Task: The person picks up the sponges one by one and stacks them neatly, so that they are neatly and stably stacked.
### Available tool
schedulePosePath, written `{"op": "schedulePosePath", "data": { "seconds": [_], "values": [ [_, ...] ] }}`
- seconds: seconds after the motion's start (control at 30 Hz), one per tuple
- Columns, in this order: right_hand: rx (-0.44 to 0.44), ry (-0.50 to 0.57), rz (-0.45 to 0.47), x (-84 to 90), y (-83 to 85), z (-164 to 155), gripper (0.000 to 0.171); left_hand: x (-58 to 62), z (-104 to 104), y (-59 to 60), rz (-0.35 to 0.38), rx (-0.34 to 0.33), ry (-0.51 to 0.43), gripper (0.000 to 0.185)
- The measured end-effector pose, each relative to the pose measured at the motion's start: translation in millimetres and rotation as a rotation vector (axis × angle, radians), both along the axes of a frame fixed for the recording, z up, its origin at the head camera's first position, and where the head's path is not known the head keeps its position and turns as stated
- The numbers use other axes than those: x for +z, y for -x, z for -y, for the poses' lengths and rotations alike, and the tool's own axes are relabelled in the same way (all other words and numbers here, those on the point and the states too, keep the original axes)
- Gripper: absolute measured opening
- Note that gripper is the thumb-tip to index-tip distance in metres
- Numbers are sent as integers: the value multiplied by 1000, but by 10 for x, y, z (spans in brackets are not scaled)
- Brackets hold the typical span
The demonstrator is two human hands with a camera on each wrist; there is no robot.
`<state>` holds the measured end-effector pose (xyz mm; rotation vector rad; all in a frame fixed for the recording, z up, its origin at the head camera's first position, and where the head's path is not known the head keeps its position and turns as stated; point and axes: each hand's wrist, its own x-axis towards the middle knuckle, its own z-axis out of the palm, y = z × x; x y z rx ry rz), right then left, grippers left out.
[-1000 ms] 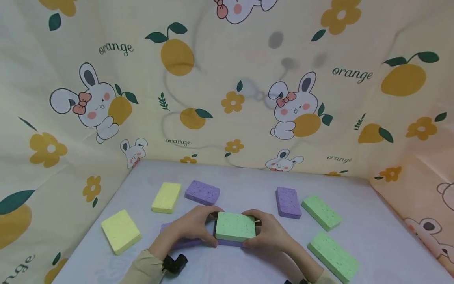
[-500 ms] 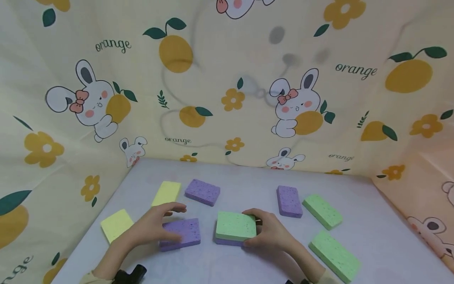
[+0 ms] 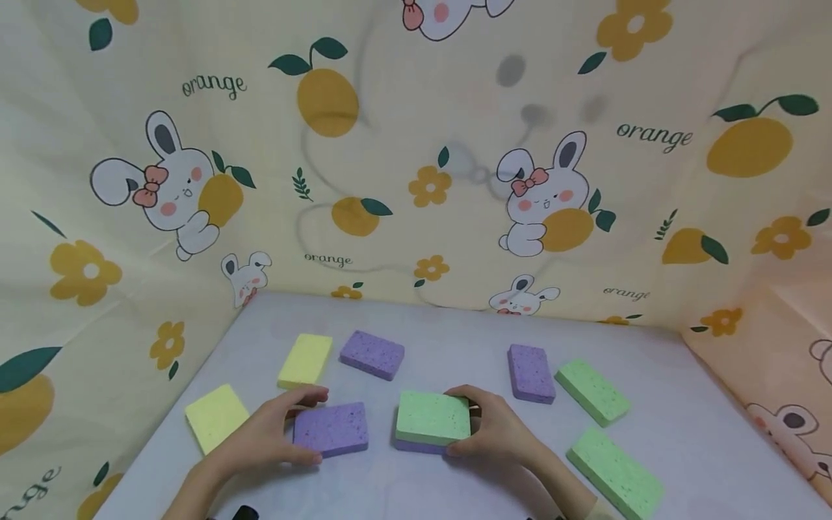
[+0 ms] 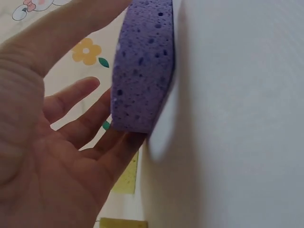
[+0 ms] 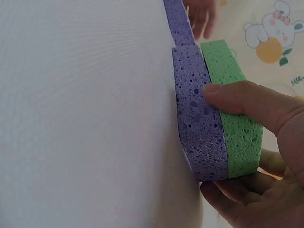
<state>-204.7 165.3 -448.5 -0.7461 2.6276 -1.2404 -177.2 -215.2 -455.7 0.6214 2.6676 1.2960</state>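
Note:
In the head view a green sponge (image 3: 432, 417) lies flat on top of a purple sponge (image 3: 419, 446), near the table's middle. My right hand (image 3: 495, 427) grips the stack at its right end. In the right wrist view, the thumb crosses the seam between green sponge (image 5: 243, 137) and purple sponge (image 5: 199, 109), with fingers on the opposite side. To the left, my left hand (image 3: 263, 433) spans another purple sponge (image 3: 331, 429), thumb at its near edge and fingers at its far edge. In the left wrist view, fingertips reach the end of that purple sponge (image 4: 142, 71).
Two yellow sponges lie at left, one nearer (image 3: 214, 417) and one farther (image 3: 305, 360). Behind the stack is a purple sponge (image 3: 372, 354). On the right are a purple sponge (image 3: 531, 373) and two green sponges (image 3: 591, 391). A printed cloth (image 3: 390, 144) walls the table.
My left hand has let go of the stack's left end and moved left to the other purple sponge, its fingers and thumb now around that sponge's left end. My right hand stays on the stack.

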Motion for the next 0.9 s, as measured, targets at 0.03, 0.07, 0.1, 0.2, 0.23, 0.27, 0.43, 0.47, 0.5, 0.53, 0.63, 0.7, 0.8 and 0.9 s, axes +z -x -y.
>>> {"op": "schedulePosePath", "data": {
  "seconds": [0.03, 0.07, 0.1, 0.2, 0.23, 0.27, 0.43, 0.47, 0.5, 0.53, 0.63, 0.7, 0.8, 0.9],
  "values": [
    [-3, 0, 0, 2, 2, -3, 72, -8, -1, 7, -4, -3, 4, 89],
    [-4, 4, -1, 6, 5, -6, 73, -11, -1, 13, -8, -5, 8, 89],
    [-4, 6, -3, 11, 8, -8, 73, -12, 0, 16, -9, -6, 11, 90],
    [-1, 16, 1, 29, 13, -7, 73, -12, 6, 17, -8, -14, 12, 92],
    [-1, 14, 2, 33, 13, -6, 73, -10, 8, 14, -7, -15, 13, 92],
    [-1, 16, 3, 36, 10, -4, 73, -8, 11, 10, -9, -17, 15, 93],
    [-7, 10, 4, 29, 5, -5, 74, -8, 28, -3, -13, -17, 27, 92],
    [-7, 11, 4, 26, 4, -6, 74, -9, 33, -6, -12, -16, 28, 91],
    [-7, 10, 4, 23, 4, -8, 74, -10, 39, -9, -12, -15, 29, 91],
    [-6, 10, 4, 21, 2, -8, 74, -12, 44, -12, -10, -16, 27, 90],
    [-3, 10, 4, 8, 1, -10, 74, -21, 58, -18, 4, -10, 32, 90],
    [2, 15, 4, 4, -2, -10, 74, -35, 63, -22, 5, -8, 35, 89],
    [10, 18, 0, -4, -3, -15, 73, -55, 63, -23, 8, 5, 48, 89],
    [11, 19, -1, -13, -7, -16, 73, -65, 62, -28, 12, 12, 51, 88]
  ]
}}
